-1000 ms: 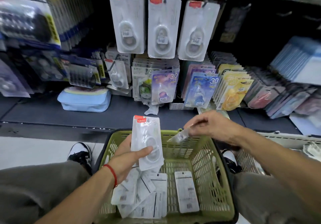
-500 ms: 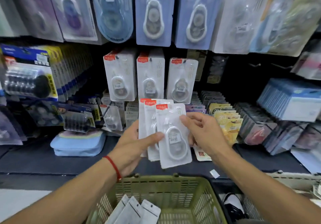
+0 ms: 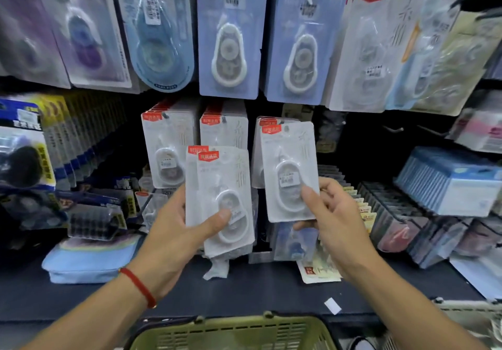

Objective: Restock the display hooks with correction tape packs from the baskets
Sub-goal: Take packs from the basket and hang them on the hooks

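My left hand (image 3: 173, 230) grips a small stack of packs (image 3: 222, 200) at frame centre; my right hand (image 3: 330, 219) pinches one pack (image 3: 289, 170) by its lower edge, raised to the right-hand hook row. They look light, stiff, slick blister cards, best held at the edges. Red header labels are too blurred to read.

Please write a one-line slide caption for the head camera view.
Left hand holds spare correction tape packs while right hand lifts one pack toward the hooks.
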`<state>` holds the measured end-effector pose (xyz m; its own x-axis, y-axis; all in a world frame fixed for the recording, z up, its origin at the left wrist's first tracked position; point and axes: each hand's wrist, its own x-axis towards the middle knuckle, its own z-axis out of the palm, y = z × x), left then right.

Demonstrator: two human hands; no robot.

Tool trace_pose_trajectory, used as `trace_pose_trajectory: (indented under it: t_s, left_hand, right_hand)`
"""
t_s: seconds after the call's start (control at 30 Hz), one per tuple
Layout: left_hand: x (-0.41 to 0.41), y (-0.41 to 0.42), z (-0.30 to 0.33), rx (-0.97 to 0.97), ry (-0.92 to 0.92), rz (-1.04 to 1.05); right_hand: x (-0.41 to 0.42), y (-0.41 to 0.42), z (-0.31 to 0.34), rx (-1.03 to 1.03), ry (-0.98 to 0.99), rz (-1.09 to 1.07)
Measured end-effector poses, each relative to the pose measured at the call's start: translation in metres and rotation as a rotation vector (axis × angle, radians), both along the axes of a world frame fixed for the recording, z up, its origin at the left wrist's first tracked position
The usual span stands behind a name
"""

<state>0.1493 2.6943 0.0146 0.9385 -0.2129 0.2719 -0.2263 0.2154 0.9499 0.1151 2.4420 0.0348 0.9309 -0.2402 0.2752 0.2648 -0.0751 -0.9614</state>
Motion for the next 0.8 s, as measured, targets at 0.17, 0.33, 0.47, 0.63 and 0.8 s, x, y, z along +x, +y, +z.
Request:
trace_pose_trajectory:
  t_s: [0.17, 0.33, 0.47, 0.63, 0.8]
  left_hand:
    - [-0.002, 0.006, 0.002, -0.006, -0.033, -0.01]
    - [-0.005, 0.01, 0.007, -0.016, -0.046, 0.023]
    - [-0.005, 0.012, 0.009, -0.035, -0.048, 0.033]
    - [-0.004, 0.015, 0.009, -0.035, -0.048, 0.033]
    - [-0.004, 0.017, 0.008, -0.031, -0.061, 0.032]
  right_hand:
    - [0.017, 0.005, 0.008, 0.021, -0.007, -0.056]
    - [0.022, 0.011, 0.01, -0.006, -0.021, -0.093]
    - [0.02, 0.018, 0.005, -0.026, -0.04, -0.145]
    - [0.023, 0.016, 0.005, 0.003, -0.078, -0.192]
    - [0.027, 0.013, 0.004, -0.022, -0.042, -0.171]
